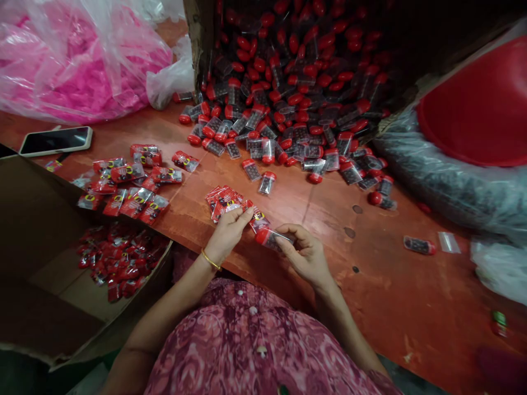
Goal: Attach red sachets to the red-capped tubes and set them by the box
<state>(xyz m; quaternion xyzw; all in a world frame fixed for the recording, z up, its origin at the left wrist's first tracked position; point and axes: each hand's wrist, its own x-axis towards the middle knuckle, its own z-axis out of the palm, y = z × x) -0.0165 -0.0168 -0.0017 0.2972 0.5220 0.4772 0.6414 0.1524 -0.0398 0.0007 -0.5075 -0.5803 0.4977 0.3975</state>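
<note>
My left hand [227, 235], with a gold bangle at its wrist, pinches a red printed sleeve [259, 218] between thumb and fingers. Closed around a small clear tube with a red cap [269, 238] is my right hand [307, 257]. The tube's capped end points left and lies close to the sleeve; whether they touch I cannot tell. Behind my left hand, a small pile of similar red printed sleeves [224, 197] rests on the table. Two loose tubes, one of them a red-capped tube [267, 183], lie just beyond my hands.
A large box on its side spills many red-capped tubes [255, 115]. Wrapped tubes [127, 173] lie left, above a cardboard box [37, 230] holding more. A phone [56, 140], a bag of pink pieces [82, 66], a red basin [477, 109] and a stray tube [419, 245] surround the workspace.
</note>
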